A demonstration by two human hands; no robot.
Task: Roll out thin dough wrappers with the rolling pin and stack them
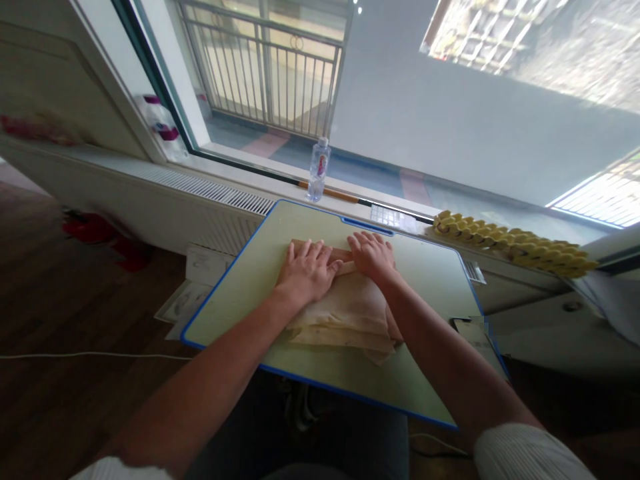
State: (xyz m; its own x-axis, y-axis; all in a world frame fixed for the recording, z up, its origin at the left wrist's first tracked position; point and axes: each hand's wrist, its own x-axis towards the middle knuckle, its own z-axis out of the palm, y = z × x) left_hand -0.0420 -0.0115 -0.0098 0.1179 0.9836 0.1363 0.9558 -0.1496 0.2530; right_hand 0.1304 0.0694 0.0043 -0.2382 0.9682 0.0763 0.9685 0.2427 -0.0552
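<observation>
Several thin beige sheets [350,303], paper or cloth, lie in a loose stack with uneven near edges. Beneath them a brown flat piece [341,255] shows at the far side. All of it rests on a pale green table with a blue rim [240,293]. My left hand [306,270] lies flat, fingers spread, on the stack's far left part. On the far right part presses my right hand [373,255], palm down with its fingers stretched out. A narrow pale fold or strip [347,268] runs between the two hands. What lies under my palms is hidden.
A phone [473,330] lies at the table's right edge. On the windowsill beyond stand a clear bottle [319,170], a clear plastic tray [393,218] and yellow egg-carton-like trays [515,245]. Papers [205,273] and a red fire extinguisher [90,230] are at the left.
</observation>
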